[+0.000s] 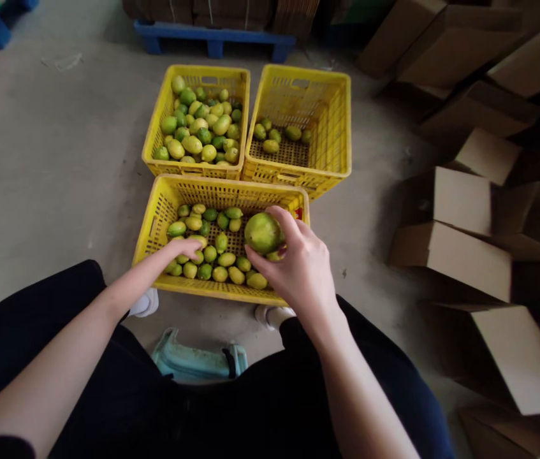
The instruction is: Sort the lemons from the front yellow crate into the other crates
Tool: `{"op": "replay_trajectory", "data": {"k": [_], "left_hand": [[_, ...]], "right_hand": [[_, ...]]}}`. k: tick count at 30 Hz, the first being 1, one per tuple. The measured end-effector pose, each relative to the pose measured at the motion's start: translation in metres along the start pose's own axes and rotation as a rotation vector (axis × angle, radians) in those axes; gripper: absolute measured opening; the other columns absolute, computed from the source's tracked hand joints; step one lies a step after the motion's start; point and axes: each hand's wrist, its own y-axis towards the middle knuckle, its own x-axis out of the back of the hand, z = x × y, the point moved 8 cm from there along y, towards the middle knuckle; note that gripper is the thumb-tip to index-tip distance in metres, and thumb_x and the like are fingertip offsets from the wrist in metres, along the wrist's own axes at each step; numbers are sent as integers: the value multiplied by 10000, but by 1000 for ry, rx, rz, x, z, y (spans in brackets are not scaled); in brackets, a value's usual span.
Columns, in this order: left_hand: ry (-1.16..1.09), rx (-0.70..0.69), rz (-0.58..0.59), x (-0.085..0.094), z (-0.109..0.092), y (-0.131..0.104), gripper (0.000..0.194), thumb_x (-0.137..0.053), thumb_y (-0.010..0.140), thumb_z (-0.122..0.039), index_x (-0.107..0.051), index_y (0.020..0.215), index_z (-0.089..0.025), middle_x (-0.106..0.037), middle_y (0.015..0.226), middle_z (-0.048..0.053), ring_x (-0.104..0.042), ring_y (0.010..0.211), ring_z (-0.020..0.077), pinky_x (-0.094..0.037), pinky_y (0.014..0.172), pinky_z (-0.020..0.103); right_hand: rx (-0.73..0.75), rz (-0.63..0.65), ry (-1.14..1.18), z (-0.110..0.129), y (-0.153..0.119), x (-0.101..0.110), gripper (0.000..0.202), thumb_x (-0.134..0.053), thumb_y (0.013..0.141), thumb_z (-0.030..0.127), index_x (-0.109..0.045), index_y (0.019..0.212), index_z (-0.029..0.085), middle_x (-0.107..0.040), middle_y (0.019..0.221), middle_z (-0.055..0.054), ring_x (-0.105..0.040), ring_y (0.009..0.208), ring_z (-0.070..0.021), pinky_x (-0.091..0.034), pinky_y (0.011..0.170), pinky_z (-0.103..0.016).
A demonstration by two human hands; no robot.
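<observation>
"Fruit first: which piece is up off the rest?"

"The large, rounded green-yellow citrus fruit [262,233]. The right hand [306,261] has it pinched between thumb and fingers, above the right part of the wide yellow plastic crate [222,295] nearest the person."

"And how does it lie from that grip?"

"Just left of the palm, one end exposed. Its long axis seems to run crosswise, in toward the palm, though the fingers hide the far end."

"What about the left hand [184,248]?"

"Lowered into the left part of the same crate, fingers among the smaller green and yellow citrus fruits [226,259]. Whether that grip is closed on one, I can't tell."

"Which hand is nearer the crates beyond?"

"For the sparsely filled yellow plastic crate [298,171], the right; it lies beyond the pinched fruit and slightly to the right. The fuller yellow plastic crate [193,168] sits beside it, on the left, beyond the left hand. All three crates stand on the grey floor [83,191]."
</observation>
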Motion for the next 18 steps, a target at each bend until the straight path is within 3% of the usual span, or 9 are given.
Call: {"op": "replay_trajectory", "data": {"k": [3, 6, 11, 18], "left_hand": [[61, 110, -15, -17, 38, -4, 313, -693, 762, -201, -614, 1056, -129, -661, 1030, 58, -626, 1016, 232, -484, 969, 348], [112, 198, -98, -21, 59, 1, 423, -625, 793, -137, -534, 1205, -102, -582, 1263, 160, -564, 1191, 303, -433, 1038, 418], [172, 256, -128, -28, 59, 24, 527, -657, 770, -96, -504, 1273, -124, -538, 1356, 168, -516, 1254, 298, -418, 1035, 375], [293, 339, -122, -39, 47, 30, 365, -553, 958, -214, -543, 1316, -142, -578, 1297, 171, -558, 1212, 310, -407, 1048, 514]], "right_hand": [[-45, -36, -100, -7, -4, 10, 535, -629, 818, 361, -592, 1339, 250, -705, 1103, -118, -681, 835, -269, -529, 662, -354], [-61, -49, -71, -12, -4, 14, 534, -641, 814, 385, -602, 1332, 260, -718, 1085, -105, -675, 770, -243, -534, 652, -353], [-101, 5, -16, -17, 1, 6, 531, -676, 807, 445, -636, 1302, 257, -753, 993, -80, -678, 687, -217, -532, 633, -342], [-23, -45, -34, -5, 3, 6, 541, -669, 825, 435, -631, 1322, 226, -771, 1039, -100, -727, 859, -265, -542, 669, -333]]}}
